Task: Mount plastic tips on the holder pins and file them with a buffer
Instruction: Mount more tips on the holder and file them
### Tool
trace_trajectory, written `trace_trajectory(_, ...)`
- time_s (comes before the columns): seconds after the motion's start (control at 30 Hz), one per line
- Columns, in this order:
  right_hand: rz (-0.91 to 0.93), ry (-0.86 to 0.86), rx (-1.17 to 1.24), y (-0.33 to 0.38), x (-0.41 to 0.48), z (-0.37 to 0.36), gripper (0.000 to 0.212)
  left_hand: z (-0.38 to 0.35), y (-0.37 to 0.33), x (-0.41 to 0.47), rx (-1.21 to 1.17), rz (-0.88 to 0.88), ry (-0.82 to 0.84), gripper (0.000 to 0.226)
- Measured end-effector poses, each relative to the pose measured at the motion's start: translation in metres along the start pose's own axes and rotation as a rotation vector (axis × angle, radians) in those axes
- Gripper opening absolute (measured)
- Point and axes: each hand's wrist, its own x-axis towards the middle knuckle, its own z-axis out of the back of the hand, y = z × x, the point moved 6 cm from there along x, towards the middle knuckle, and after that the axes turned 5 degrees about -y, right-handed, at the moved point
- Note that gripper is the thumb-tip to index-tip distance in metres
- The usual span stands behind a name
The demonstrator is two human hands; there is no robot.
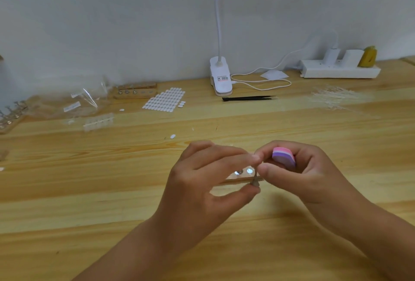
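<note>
At six o'clock, over the wooden holder block (233,178), a grey metal pin (255,182) is being pinched by the left hand (202,179) and its top by the right hand (303,176), where the pink-and-purple foam buffer (284,157) is being gripped, filing seemingly being left.

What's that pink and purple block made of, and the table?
The block looks like soft foam: matte, in pink and purple layers. The table looks like pale wood with a light sheen; grain lines and plank seams show.

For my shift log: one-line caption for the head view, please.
Left hand pinches a small pin while the right hand, holding a pink-purple buffer, touches its top.
</note>
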Motion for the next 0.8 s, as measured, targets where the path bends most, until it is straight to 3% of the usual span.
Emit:
trace_trajectory(0.13,0.005,0.066,-0.011,0.005,-0.001,-0.006,0.022,0.005,-0.007,0.0,-0.076,0.074,-0.017,0.025)
trace_trajectory(0.27,-0.065,-0.002,-0.063,0.0,0.009,0.002,0.033,0.008,0.0,-0.004,-0.233,0.304,-0.029,0.031)
trace_trajectory(0.43,0.315,-0.059,-0.158,0.009,-0.007,0.001,0.034,0.005,0.014,-0.014,-0.452,0.552,-0.059,0.028)
trace_trajectory(0.57,0.57,-0.075,-0.4,0.016,-0.019,-0.009,0.028,0.002,0.011,-0.015,-0.516,0.567,-0.052,0.031)
trace_trajectory(0.67,0.678,-0.159,-0.547,0.022,-0.019,-0.005,0.026,0.002,0.006,-0.014,-0.566,0.562,-0.041,0.031)
trace_trajectory(0.8,0.69,-0.227,-0.603,0.024,-0.015,0.001,0.023,0.001,0.012,-0.018,-0.578,0.632,-0.036,0.029)
